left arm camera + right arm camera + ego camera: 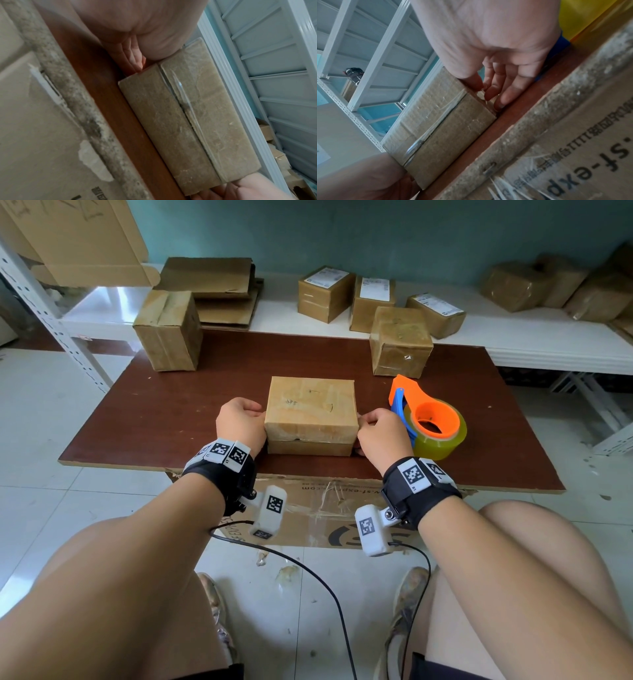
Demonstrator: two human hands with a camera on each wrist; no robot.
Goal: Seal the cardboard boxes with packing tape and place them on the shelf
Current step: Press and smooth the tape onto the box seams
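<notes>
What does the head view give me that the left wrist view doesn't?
Only the head view shows the tape dispenser lying right of the box, two other boxes at the far side of the board, and labelled parcels on the white shelf.

Only the left wrist view shows the box's near side close up: clear tape over its seam and the left hand's fingers against its end.

Both show the box on the brown board, with the left hand and right hand at opposite ends.
</notes>
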